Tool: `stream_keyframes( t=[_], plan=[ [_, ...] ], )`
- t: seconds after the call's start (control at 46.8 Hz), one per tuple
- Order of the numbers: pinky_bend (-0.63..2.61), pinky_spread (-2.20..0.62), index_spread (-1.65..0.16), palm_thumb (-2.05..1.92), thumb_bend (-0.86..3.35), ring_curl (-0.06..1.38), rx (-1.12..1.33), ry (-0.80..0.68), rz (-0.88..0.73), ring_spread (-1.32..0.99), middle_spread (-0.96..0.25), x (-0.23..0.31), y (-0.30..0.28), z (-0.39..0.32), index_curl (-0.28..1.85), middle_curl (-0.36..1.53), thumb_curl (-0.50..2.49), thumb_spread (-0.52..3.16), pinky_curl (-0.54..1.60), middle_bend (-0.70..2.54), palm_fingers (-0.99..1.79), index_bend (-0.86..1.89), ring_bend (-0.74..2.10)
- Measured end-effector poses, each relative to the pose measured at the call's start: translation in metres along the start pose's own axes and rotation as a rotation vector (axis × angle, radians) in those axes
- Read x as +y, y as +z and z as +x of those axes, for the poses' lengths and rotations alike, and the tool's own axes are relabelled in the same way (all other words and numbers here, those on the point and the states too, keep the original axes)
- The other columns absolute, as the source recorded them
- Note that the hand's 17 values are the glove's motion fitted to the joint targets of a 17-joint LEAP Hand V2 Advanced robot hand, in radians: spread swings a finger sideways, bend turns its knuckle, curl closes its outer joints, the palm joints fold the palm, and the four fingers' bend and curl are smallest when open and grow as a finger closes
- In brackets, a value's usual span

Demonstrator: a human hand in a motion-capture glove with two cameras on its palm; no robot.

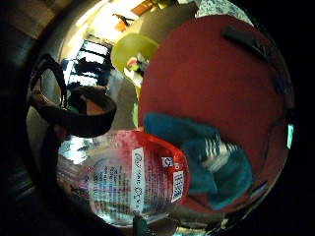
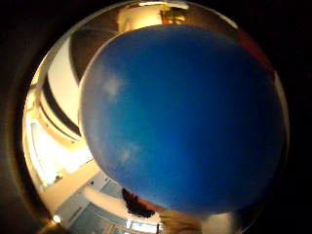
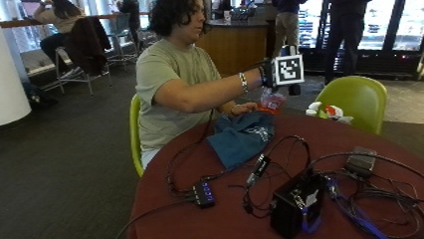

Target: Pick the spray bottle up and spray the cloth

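Raised right hand [image 3: 273,74] has its fingers wrapped round the spray bottle [image 3: 272,99] above the cloth [image 3: 240,137].

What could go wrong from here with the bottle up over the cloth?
1. The spray bottle is held above the teal cloth, and black cables, a USB hub and a black box lie beside the cloth on the red table; overspray may wet them.
2. The bare hand holds the cloth's edge close under the bottle, so it may get sprayed.
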State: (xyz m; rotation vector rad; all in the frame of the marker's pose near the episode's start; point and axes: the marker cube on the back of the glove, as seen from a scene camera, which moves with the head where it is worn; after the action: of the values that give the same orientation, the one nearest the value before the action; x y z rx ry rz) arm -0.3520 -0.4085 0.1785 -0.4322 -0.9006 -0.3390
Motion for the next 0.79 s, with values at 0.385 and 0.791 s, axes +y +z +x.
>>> stream_keyframes(
  t=[0.385,0.791],
  plan=[
    [0.41,-0.17,-0.26,1.00,-0.03,0.48,-0.007,-0.170,0.389,-0.17,-0.15,-0.048,0.028,0.106,0.58,0.53,0.73,0.48,0.41,0.57,1.30,0.20,0.57],
    [0.40,-0.23,-0.27,0.98,-0.04,0.47,-0.018,-0.155,0.365,-0.19,-0.15,-0.032,0.036,0.109,0.60,0.52,0.75,0.38,0.41,0.55,1.31,0.23,0.54]
  ],
)
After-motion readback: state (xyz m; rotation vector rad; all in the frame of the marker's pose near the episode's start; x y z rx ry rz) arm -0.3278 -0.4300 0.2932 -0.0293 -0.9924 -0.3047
